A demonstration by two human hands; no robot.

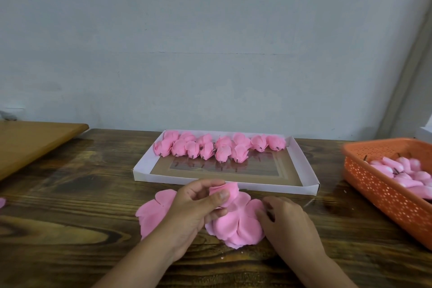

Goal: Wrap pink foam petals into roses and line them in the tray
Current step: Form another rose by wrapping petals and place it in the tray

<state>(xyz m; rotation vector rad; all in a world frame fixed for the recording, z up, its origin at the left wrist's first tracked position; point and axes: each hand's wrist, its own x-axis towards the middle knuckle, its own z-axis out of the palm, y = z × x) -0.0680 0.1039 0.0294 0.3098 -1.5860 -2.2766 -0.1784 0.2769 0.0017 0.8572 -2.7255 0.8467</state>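
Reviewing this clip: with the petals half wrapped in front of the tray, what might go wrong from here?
1. The left hand pinches only the top petal of the pink foam petals; the wrap may spring open if the grip slips.
2. The finished roses crowd the tray's far end; setting another in could knock them out of line.
3. The right hand works near the orange basket, so a wide move might bump it.

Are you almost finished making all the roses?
Not yet. Two rows of finished roses fill the far end of the white tray; its near part is bare. The left hand pinches a petal while the right hand rests on the pink petal pile. More buds wait in the orange basket.
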